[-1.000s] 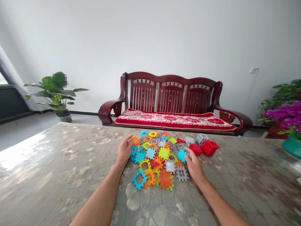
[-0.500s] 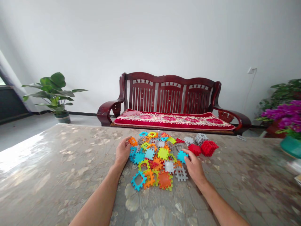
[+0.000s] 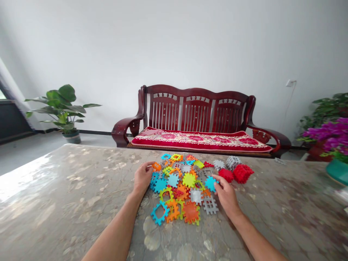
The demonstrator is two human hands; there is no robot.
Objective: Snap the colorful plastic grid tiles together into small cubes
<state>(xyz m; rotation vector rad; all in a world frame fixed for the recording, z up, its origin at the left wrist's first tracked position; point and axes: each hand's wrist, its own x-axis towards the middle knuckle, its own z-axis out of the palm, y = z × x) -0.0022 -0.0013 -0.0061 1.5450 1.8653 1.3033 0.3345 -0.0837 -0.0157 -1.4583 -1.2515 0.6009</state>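
We have the tile pile (image 3: pixel 182 185) in the middle of the worktop (image 3: pixel 67 195), mostly loose — only the red cubes (image 3: pixel 241 173) and grey cube (image 3: pixel 233 162) beside it are built. Our left hand (image 3: pixel 141 178) rests slack against the orange tile (image 3: pixel 156 166), right hand (image 3: pixel 227 195) touches the blue tile (image 3: pixel 210 183) — neither grips.

Only the person's two arms show, both coming in from the near edge. The left forearm (image 3: pixel 116 228) is bare along its whole visible length, broad where it enters and narrowing evenly to a slim wrist. The left hand (image 3: pixel 141 178) is bare too, seen from the back, with a rounded knuckle line. The right forearm (image 3: pixel 255 239) is likewise uncovered, and less of it shows. The right hand (image 3: pixel 227 194) is bare, its fingers (image 3: pixel 217 179) slender. At this distance the nails are too small to make out.
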